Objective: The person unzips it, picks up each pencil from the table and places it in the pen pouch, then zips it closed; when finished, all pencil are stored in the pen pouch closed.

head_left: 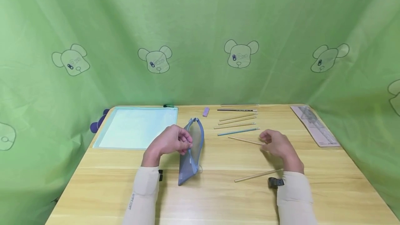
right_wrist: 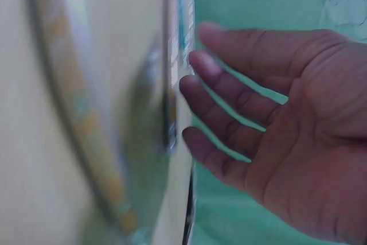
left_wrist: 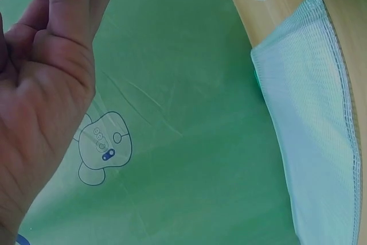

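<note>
A blue mesh pouch (head_left: pixel 188 167), its mouth gaping, is pinched at the rim by the left hand (head_left: pixel 172 142). At three o'clock from it, the right hand (head_left: pixel 277 145) is held with fingers parted, just beside a tan pencil (head_left: pixel 245 140) laid at that hand's nine o'clock. A blue pencil (head_left: pixel 239 131) is seen at ten, a second tan one (head_left: pixel 256 176) at seven.

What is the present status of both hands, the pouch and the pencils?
Left grip pinching pouch edge. Right grip open beside a pencil. Pouch mouth open. No obstacle seen between pouch and that pencil.
</note>
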